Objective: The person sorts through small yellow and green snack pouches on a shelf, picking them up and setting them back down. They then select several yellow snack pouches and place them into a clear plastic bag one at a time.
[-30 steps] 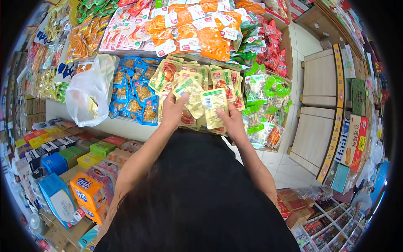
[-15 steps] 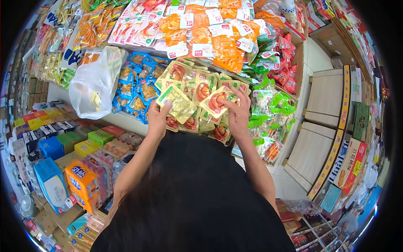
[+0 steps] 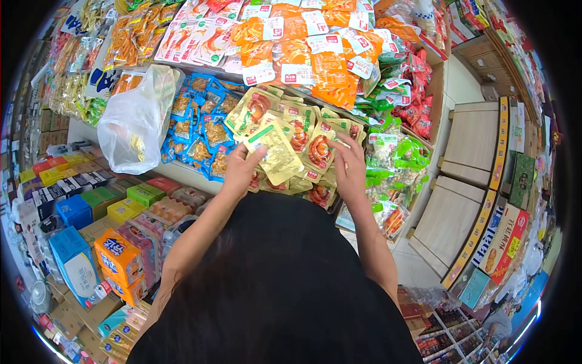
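Observation:
My left hand (image 3: 242,168) pinches a gold snack packet (image 3: 277,156) by its left edge, its printed back facing up. To the right, my right hand (image 3: 350,162) has its fingers apart, with fingertips at the edge of another gold packet (image 3: 319,149) that shows a reddish-brown food picture. Both hands are over a pile of the same gold packets (image 3: 257,107), spread in overlapping rows. Left of the pile lie blue packets (image 3: 213,130) with brown food inside. Green-and-clear packets (image 3: 406,159) lie to the right of my right hand.
A white plastic bag (image 3: 130,134) rests at the left end of the display. Orange packets (image 3: 327,68) and red packets (image 3: 418,91) fill the bins behind. Stacked boxes, with an orange carton (image 3: 118,253) among them, stand at lower left. Wooden low platforms (image 3: 451,215) are on the right.
My right hand has released the gold packet it held, which now lies on the pile. My left hand has shifted slightly right, turning its packet more upright.

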The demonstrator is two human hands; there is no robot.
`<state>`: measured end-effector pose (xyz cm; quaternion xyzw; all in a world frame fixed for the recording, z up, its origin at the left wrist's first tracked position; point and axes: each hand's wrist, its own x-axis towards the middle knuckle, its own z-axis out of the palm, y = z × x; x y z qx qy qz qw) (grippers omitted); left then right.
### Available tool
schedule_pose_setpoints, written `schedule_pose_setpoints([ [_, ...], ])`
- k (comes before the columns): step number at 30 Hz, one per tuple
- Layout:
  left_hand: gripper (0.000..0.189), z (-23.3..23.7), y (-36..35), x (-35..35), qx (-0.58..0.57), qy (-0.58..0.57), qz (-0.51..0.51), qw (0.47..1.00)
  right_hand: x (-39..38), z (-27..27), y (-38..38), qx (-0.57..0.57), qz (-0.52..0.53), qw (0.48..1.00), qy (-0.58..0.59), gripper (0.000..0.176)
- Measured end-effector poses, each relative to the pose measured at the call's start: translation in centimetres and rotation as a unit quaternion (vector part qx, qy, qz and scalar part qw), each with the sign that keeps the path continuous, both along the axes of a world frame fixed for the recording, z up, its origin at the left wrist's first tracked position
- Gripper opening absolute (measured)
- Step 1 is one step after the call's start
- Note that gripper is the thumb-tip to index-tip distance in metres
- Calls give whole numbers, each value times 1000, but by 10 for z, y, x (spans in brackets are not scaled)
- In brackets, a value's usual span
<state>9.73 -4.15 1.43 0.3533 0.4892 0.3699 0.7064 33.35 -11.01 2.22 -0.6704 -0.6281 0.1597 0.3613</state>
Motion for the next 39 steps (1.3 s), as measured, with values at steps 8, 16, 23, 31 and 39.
schedule_pose_setpoints([
  [8,26,-7,-8,17,-18,-3,-83,996,-26,6,-9,-285,64,912,288,20],
  [16,16,-4,3,1,-27,16,3,999,-14,9,-9,-181,-72,924,329,17],
  [23,14,14,25,-15,42,103,42,993,-18,45,3,-154,-124,979,51,16],
  [31,14,-1,32,-4,126,138,11,982,-40,7,17,-105,45,988,104,23],
  [39,16,-15,35,-2,118,147,-11,982,-8,4,3,-21,-50,998,-26,30],
])
